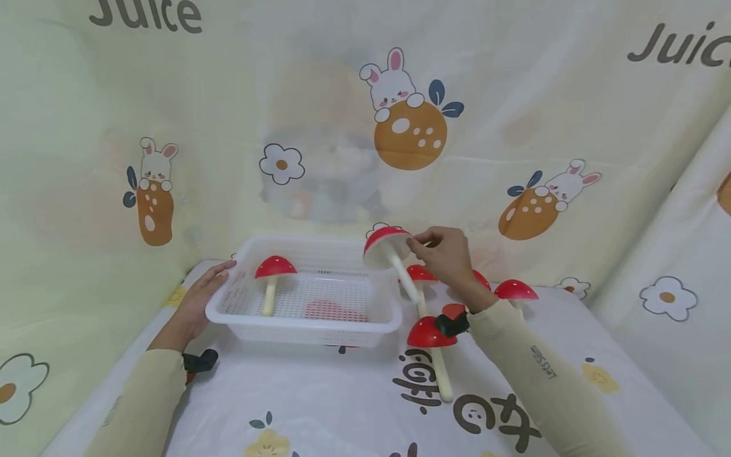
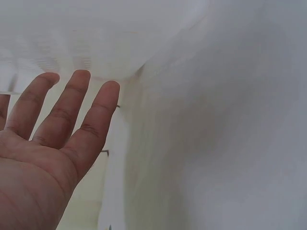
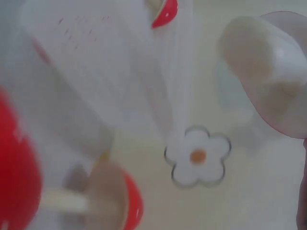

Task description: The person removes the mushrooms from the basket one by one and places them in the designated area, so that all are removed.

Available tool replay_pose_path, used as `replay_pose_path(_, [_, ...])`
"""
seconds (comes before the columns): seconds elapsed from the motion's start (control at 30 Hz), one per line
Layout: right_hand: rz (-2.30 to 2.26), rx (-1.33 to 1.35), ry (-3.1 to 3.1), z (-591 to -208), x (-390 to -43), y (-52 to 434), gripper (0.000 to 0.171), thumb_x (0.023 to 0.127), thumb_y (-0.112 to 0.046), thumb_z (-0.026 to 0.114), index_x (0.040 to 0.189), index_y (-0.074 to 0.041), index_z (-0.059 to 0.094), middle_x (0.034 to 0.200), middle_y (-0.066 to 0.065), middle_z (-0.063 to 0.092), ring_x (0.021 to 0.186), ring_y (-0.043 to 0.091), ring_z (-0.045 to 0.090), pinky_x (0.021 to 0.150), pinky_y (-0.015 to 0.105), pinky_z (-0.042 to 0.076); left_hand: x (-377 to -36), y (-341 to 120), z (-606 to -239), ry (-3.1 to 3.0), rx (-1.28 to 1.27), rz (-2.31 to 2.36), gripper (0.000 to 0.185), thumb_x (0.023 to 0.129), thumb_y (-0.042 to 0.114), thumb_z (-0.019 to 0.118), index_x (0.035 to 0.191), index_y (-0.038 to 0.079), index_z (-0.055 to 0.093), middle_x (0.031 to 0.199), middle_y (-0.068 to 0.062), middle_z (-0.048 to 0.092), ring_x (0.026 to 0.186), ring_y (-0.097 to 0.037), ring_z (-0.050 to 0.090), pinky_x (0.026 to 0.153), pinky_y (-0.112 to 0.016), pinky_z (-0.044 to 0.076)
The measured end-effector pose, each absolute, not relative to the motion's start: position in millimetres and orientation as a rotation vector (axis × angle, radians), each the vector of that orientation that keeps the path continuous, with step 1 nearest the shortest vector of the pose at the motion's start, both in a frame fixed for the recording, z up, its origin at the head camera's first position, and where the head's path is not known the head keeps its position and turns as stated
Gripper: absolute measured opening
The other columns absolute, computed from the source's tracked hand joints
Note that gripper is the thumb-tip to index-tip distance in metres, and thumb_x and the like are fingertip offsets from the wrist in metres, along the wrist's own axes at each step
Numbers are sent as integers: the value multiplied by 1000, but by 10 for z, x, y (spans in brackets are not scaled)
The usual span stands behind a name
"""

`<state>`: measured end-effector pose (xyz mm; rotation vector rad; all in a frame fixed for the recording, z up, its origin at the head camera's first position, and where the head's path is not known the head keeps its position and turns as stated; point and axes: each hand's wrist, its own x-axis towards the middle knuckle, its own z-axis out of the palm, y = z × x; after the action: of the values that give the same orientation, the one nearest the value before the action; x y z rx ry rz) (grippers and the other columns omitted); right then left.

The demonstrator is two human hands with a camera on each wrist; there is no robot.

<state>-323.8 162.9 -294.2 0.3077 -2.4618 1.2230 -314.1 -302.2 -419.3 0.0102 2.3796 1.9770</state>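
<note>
My right hand (image 1: 448, 254) pinches a toy mushroom (image 1: 381, 246) by the edge of its red cap, above the right end of a white plastic basket (image 1: 302, 333). The pale stem hangs down at a slant past the basket's right rim. In the right wrist view the held mushroom (image 3: 261, 52) shows its stem and pale underside at the right. Another toy mushroom (image 1: 276, 268), red-capped with white dots, leans inside the basket at the left. With fingers extended, my left hand (image 1: 200, 299) touches the basket's left side; its palm (image 2: 29, 177) faces the left wrist camera.
Right of the basket several more toy mushrooms lie on the table, one near the front (image 1: 431, 332) and one farther right (image 1: 516, 290). A printed cloth covers the table (image 1: 297, 400). Behind it hangs a curtain (image 1: 320, 114) with rabbit and fruit prints.
</note>
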Motion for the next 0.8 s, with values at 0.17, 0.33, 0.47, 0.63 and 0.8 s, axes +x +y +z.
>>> replay_pose_path(0.17, [1059, 116, -2479, -3018, -3027, 2112, 33, 90, -38, 70, 102, -7, 73, 97, 11, 72, 75, 25, 65, 60, 21, 54, -3125, -3021, -4188, 2389, 24, 1956, 63, 98, 64, 37, 154, 39, 25, 161, -11, 26, 123, -22, 51, 87, -29, 57])
replay_pose_path(0.33, [930, 28, -2484, -3142, -2827, 2554, 31, 90, -33, 71, 98, -3, 73, 91, 15, 73, 71, 25, 62, 54, 21, 51, -3116, -3024, -4177, 2402, 11, 1946, 63, 98, 65, 36, 154, 41, 24, 162, -8, 24, 127, -25, 48, 86, -27, 57])
replay_pose_path(0.47, [845, -1, -2506, -3255, -2688, 2887, 26, 89, -26, 72, 93, 0, 72, 81, 17, 71, 63, 22, 59, 48, 23, 48, -3091, -3021, -4161, 2399, 12, 1947, 64, 97, 65, 37, 155, 42, 22, 163, -9, 22, 130, -28, 46, 88, -28, 57])
replay_pose_path(0.63, [704, -32, -2528, -3416, -2527, 3193, 22, 86, -21, 73, 85, 1, 70, 77, 16, 69, 59, 20, 55, 44, 25, 43, -3081, -3024, -4162, 2375, 22, 1957, 65, 97, 65, 37, 155, 42, 22, 163, -10, 21, 127, -24, 47, 89, -28, 56])
replay_pose_path(0.8, [558, 38, -2495, -3570, -2466, 3340, 14, 83, -15, 73, 76, -3, 68, 72, 13, 68, 60, 20, 56, 44, 26, 41, -3089, -3017, -4164, 2367, 25, 1963, 64, 97, 64, 37, 155, 42, 21, 163, -11, 21, 125, -21, 48, 88, -28, 57])
